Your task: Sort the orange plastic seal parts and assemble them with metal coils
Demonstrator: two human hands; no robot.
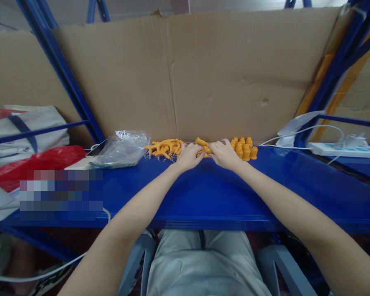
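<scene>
My left hand [189,156] and my right hand [224,154] are close together at the back of the blue table, fingers curled around small orange plastic pieces [207,150] between them. The fingers partly cover these pieces, so their full shape is hidden. Just behind the fingers, one orange piece with a flared end [200,141] sticks up. Left of my left hand lies a heap of orange branch-shaped pieces [165,147], with small metal chains [172,158] along its front. Beside my right hand, several orange cup-like pieces [246,151] stand upright in rows.
A cardboard sheet [228,74] closes off the back of the blue table [203,193]. To the left lie a clear plastic bag [123,148] and a red bag [49,160]. A white power strip [345,150] with cables is at the right, near a blue metal post [336,82].
</scene>
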